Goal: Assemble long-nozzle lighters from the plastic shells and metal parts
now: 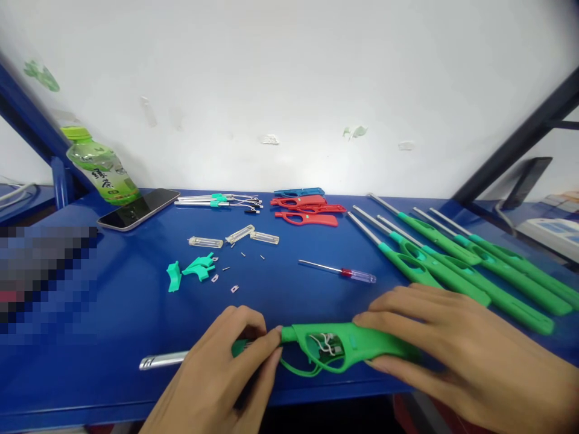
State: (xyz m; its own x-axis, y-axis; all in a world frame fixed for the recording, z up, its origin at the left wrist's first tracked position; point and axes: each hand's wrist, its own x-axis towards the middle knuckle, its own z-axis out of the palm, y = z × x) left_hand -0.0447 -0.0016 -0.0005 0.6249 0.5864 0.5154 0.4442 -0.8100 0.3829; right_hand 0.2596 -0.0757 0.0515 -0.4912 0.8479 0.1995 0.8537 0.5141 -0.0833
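Observation:
A green long-nosed gas lighter (357, 345) lies crosswise at the front of the blue table, its two shell halves parted near the trigger opening. White wires (324, 343) and dark parts show inside that opening. My left hand (217, 377) is closed in a pinch at the lighter's neck, thumb and forefinger against the green end. The lighter's metal tube (163, 360) sticks out to the left from under this hand. Over the handle end, my right hand (456, 346) is closed, gripping it between thumb and fingers. My left palm hides the joint between tube and shell.
Finished-looking green lighters (452, 265) lie at right, near a screwdriver (347, 273). Clear fuel tanks (205, 242), teal triggers (199, 267) and tiny metal bits lie left of centre. Behind are red shells (312, 219), wired tubes (212, 204), a phone (139, 210) and a bottle (103, 169).

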